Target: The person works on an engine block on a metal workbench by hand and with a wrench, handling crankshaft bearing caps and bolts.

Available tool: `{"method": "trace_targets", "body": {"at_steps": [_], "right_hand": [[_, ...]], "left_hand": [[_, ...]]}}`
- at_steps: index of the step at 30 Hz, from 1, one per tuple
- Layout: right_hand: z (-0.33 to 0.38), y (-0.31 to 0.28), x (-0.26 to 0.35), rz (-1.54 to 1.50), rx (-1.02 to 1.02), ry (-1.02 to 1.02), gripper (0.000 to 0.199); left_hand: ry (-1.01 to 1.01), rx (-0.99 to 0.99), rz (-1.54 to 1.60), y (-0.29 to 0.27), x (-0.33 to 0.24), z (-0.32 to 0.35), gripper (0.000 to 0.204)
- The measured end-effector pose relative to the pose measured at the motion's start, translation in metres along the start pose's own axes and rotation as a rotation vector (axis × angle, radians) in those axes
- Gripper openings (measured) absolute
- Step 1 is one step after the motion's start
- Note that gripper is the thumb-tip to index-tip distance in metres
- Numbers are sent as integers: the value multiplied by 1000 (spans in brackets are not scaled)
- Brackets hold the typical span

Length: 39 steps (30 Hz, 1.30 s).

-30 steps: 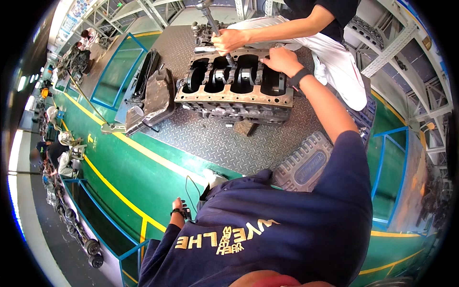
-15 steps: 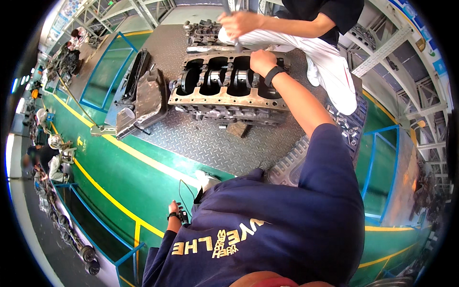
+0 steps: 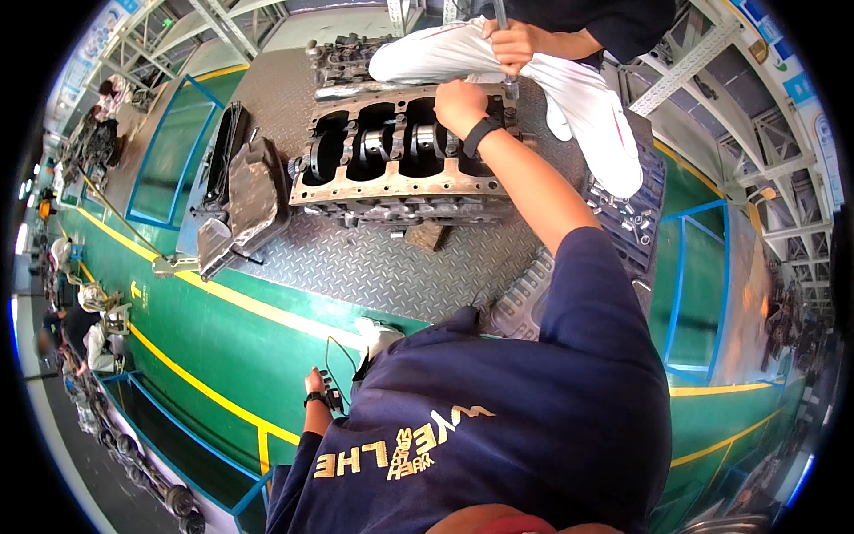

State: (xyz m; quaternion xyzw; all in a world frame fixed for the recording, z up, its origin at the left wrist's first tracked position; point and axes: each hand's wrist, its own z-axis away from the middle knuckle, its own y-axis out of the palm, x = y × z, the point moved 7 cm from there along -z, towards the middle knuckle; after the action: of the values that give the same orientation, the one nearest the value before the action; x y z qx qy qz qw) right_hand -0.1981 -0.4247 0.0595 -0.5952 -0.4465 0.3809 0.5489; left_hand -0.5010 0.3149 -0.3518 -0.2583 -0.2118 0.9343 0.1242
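An engine block [image 3: 347,190] lies on the metal plate table with its cylinder openings and crankshaft [image 3: 425,140] facing up. My right hand [image 3: 460,108] is closed in a fist over the block's far edge, right of the middle. Whatever its fingers grip is hidden. Down by my side, my left hand [image 3: 315,383] has its fingers curled around a small black device [image 3: 334,400] with a thin cable. Across the block, a co-worker's hand [image 3: 511,46] grips a long metal bar [image 3: 501,14], its lower end near the block's far right corner.
A dirty oil pan [image 3: 256,187] lies left of the block, and a wooden piece [image 3: 427,235] sits at its near side. A tool case [image 3: 630,214] with loose sockets is at the right. The co-worker's white trouser leg [image 3: 596,120] reaches over the table's far right.
The co-worker's hand and bar have moved right, toward the far right corner of the block. My right hand stays at the far edge. The whole view has shifted slightly.
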Motion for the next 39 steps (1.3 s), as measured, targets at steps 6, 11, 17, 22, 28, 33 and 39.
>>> {"method": "trace_targets", "body": {"at_steps": [6, 11, 17, 22, 28, 33, 39], "right_hand": [[1, -5, 4, 10, 74, 9, 25], [7, -14, 2, -51, 96, 43, 24], [-3, 0, 7, 58, 102, -48, 25], [0, -8, 1, -27, 55, 62, 26], [-3, -5, 5, 28, 72, -19, 27], [1, -13, 4, -28, 49, 23, 26], [-3, -3, 3, 8, 67, -26, 25]], "left_hand": [[13, -33, 22, 6, -19, -4, 57], [-24, -11, -7, 7, -11, -2, 57], [-12, 5, 35, 8, 9, -10, 60], [-23, 61, 37, 13, 14, -9, 58], [-1, 55, 11, 16, 10, 1, 59], [-106, 87, 14, 27, 0, 10, 58], [-77, 20, 50, 17, 10, -9, 57]]}}
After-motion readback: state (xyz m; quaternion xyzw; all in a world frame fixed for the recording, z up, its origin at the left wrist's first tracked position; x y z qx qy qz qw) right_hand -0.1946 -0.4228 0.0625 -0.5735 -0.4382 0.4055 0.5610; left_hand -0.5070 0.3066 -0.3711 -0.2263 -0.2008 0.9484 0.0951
